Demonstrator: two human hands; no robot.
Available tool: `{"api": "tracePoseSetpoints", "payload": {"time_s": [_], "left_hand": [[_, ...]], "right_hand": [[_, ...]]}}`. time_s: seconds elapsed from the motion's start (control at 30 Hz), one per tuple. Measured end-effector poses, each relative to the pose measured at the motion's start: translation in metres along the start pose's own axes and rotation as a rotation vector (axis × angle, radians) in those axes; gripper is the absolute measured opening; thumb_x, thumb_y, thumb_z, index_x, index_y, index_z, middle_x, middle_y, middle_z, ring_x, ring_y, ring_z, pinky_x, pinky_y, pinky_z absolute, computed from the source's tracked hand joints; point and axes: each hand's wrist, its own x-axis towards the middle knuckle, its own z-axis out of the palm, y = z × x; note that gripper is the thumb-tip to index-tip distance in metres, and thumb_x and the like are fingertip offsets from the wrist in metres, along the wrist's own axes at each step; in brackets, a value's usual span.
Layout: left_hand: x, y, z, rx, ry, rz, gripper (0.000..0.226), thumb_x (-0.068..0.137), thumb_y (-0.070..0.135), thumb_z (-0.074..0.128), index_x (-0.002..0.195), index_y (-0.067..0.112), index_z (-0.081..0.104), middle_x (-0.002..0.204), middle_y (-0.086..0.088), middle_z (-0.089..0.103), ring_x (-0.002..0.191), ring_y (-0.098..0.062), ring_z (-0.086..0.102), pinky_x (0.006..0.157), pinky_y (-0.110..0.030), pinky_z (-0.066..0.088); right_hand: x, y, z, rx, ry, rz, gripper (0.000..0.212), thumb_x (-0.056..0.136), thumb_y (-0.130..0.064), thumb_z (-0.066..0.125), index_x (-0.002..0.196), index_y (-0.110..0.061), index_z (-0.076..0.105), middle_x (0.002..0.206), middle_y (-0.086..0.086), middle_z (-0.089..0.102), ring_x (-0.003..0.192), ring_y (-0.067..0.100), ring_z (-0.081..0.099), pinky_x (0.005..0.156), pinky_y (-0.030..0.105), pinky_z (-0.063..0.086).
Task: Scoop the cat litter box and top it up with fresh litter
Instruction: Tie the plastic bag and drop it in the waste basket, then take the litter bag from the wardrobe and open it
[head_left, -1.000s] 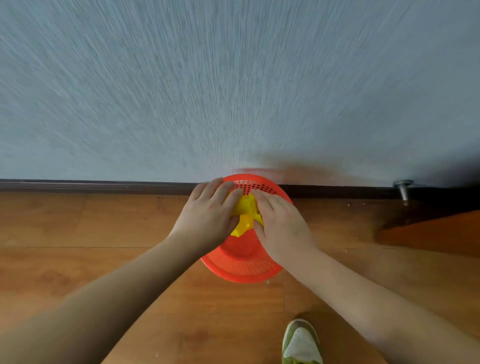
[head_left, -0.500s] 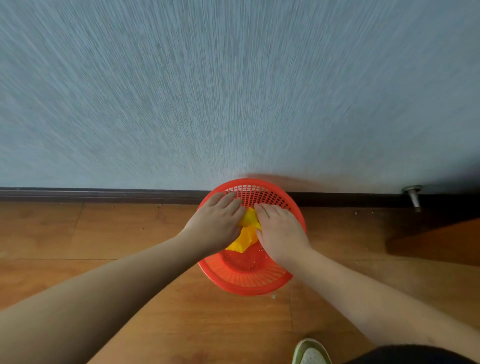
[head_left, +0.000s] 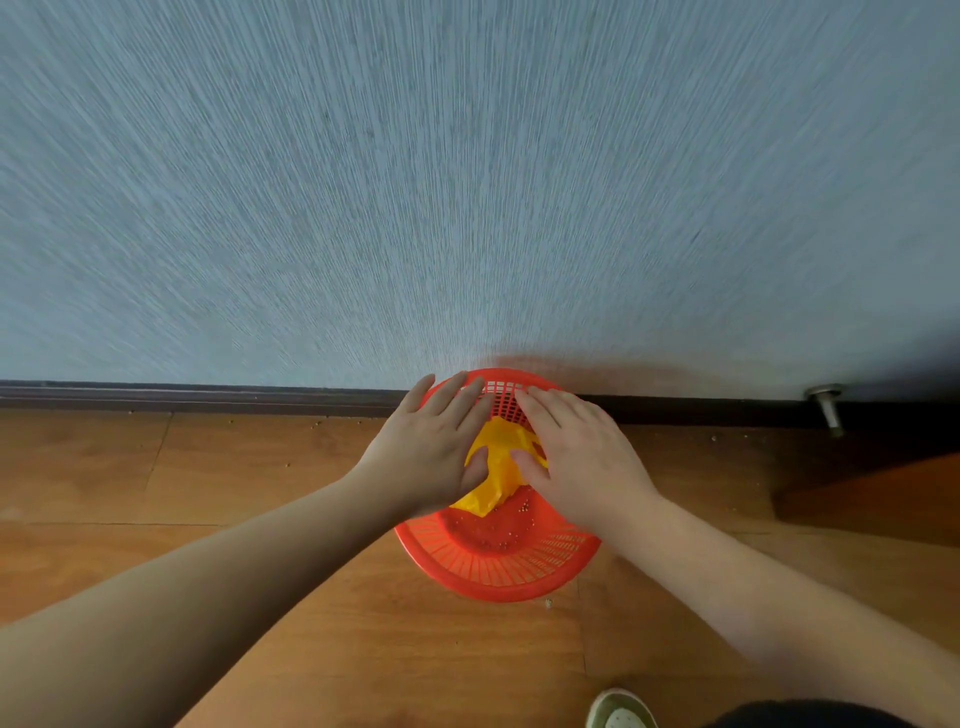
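Basket (head_left: 498, 571) on floor (head_left: 260, 519), against wall (head_left: 467, 182); bag (head_left: 498, 462) in basket; door stop (head_left: 828, 402) right.

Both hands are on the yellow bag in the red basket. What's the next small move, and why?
Probably spread the yellow bag outward over the red basket rim. The left hand and right hand lie flat on it, but it is bunched in the middle, leaving the rim and some loose granules uncovered.
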Motion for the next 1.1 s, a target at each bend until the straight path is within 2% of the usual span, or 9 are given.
{"api": "tracePoseSetpoints", "payload": {"time_s": [0.17, 0.33, 0.47, 0.6, 0.73, 0.83, 1.0, 1.1], "left_hand": [[-0.012, -0.006, -0.032, -0.046, -0.010, -0.117, 0.067, 0.096, 0.051, 0.023, 0.147, 0.012, 0.040, 0.153, -0.010, 0.039, 0.144, -0.027, 0.030, 0.117, -0.052, 0.024], [-0.026, 0.004, -0.092, -0.143, -0.084, -0.270, 0.068, 0.096, 0.054, 0.015, 0.153, 0.018, 0.023, 0.162, -0.005, 0.015, 0.150, -0.024, 0.005, 0.121, -0.049, 0.005], [-0.042, 0.016, -0.159, -0.195, -0.132, -0.323, 0.068, 0.096, 0.058, 0.014, 0.154, 0.022, 0.018, 0.163, -0.001, 0.013, 0.151, -0.022, 0.001, 0.121, -0.049, 0.006], [-0.070, 0.026, -0.256, -0.233, -0.169, -0.406, 0.074, 0.091, 0.065, 0.015, 0.152, 0.023, 0.025, 0.163, 0.000, 0.014, 0.150, -0.021, 0.000, 0.120, -0.049, 0.009], [-0.099, 0.040, -0.388, -0.253, -0.175, -0.481, 0.080, 0.088, 0.070, 0.013, 0.151, 0.023, 0.029, 0.163, 0.000, 0.014, 0.150, -0.020, -0.001, 0.121, -0.047, 0.008], [-0.115, 0.051, -0.483, -0.250, -0.182, -0.480, 0.082, 0.087, 0.069, 0.005, 0.152, 0.024, 0.025, 0.163, 0.002, 0.012, 0.150, -0.019, -0.002, 0.121, -0.046, 0.009], [-0.135, 0.064, -0.610, -0.243, -0.141, -0.497, 0.083, 0.084, 0.067, 0.003, 0.151, 0.025, 0.028, 0.161, 0.002, 0.020, 0.150, -0.018, 0.007, 0.121, -0.045, 0.012], [-0.147, 0.069, -0.675, -0.231, -0.087, -0.462, 0.087, 0.081, 0.069, 0.001, 0.151, 0.025, 0.028, 0.160, 0.004, 0.022, 0.150, -0.016, 0.010, 0.121, -0.043, 0.012]], "right_hand": [[0.005, 0.000, -0.030, -0.004, -0.021, 0.023, 0.061, 0.094, -0.047, 0.031, 0.141, -0.010, 0.044, 0.136, 0.006, 0.055, 0.127, 0.025, 0.048, 0.108, 0.041, 0.036], [0.007, -0.018, -0.074, -0.041, -0.078, 0.053, 0.060, 0.097, -0.046, 0.023, 0.140, -0.012, 0.047, 0.138, 0.006, 0.053, 0.132, 0.025, 0.043, 0.111, 0.043, 0.034], [-0.006, -0.039, -0.133, -0.029, -0.153, 0.114, 0.062, 0.096, -0.048, 0.019, 0.135, -0.015, 0.053, 0.140, 0.005, 0.052, 0.135, 0.024, 0.040, 0.112, 0.045, 0.032], [-0.030, -0.059, -0.224, -0.028, -0.220, 0.140, 0.065, 0.096, -0.049, 0.013, 0.140, -0.018, 0.048, 0.145, 0.003, 0.047, 0.140, 0.021, 0.034, 0.117, 0.042, 0.025], [-0.049, -0.082, -0.347, 0.038, -0.256, 0.169, 0.069, 0.095, -0.051, 0.006, 0.144, -0.020, 0.041, 0.150, 0.002, 0.040, 0.143, 0.020, 0.027, 0.119, 0.041, 0.018], [-0.059, -0.097, -0.441, 0.068, -0.241, 0.135, 0.062, 0.097, -0.051, 0.013, 0.143, -0.020, 0.042, 0.148, 0.002, 0.042, 0.141, 0.021, 0.029, 0.119, 0.041, 0.018], [-0.072, -0.115, -0.571, 0.110, -0.241, 0.122, 0.054, 0.101, -0.049, 0.021, 0.146, -0.021, 0.033, 0.155, 0.002, 0.030, 0.145, 0.022, 0.020, 0.119, 0.041, 0.010], [-0.085, -0.128, -0.631, 0.127, -0.181, 0.132, 0.053, 0.100, -0.047, 0.026, 0.143, -0.018, 0.039, 0.153, 0.005, 0.035, 0.143, 0.025, 0.027, 0.118, 0.042, 0.016]]}}
